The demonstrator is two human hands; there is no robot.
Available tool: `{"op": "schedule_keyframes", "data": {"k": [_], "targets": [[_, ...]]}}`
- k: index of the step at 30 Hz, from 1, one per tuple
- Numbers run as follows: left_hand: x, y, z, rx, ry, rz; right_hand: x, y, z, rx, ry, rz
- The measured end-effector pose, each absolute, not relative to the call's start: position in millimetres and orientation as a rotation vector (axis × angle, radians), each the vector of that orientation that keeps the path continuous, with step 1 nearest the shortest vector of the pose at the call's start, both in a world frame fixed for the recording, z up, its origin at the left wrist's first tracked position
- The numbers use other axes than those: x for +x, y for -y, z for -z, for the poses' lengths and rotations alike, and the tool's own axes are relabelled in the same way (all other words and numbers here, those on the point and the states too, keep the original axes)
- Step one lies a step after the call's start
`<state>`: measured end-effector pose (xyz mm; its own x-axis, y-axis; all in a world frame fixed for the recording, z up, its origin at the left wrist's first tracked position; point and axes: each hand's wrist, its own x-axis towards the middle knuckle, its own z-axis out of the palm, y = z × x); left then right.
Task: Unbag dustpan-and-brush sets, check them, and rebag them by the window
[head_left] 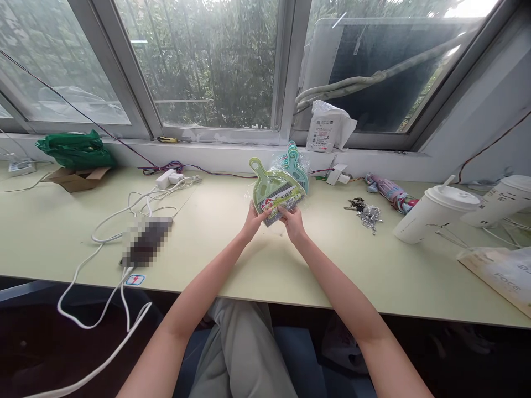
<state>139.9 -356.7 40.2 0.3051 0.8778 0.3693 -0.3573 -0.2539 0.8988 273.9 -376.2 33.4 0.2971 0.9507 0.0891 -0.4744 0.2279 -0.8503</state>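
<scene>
Both my hands hold a green dustpan set (271, 185) in clear plastic wrap, raised over the table in front of me. My left hand (252, 222) grips its lower left edge, and my right hand (292, 222) pinches its lower right edge with the thumb on the front. The dustpan's looped handle points up and to the left, and a printed label and a row of dark bristles show on its face. Just behind it are several blue-green dustpans (293, 160), also wrapped in plastic and partly hidden by the green one.
Keys (365, 213), a folded umbrella (390, 193) and white cups (433, 213) are on the right. A phone (147, 241), white cables (99, 235), a cardboard box (77, 179) and a green bag (74, 150) lie left. A white package (327, 128) stands on the windowsill.
</scene>
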Motion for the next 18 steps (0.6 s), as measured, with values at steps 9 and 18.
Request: {"op": "schedule_keyframes", "data": {"k": [9, 18], "targets": [[135, 355, -41, 1.267, -0.605, -1.313, 272, 376, -35, -0.813, 0.736, -1.141], [132, 359, -45, 1.260, -0.717, -1.183, 283, 369, -32, -0.780, 0.820, -1.225]]}}
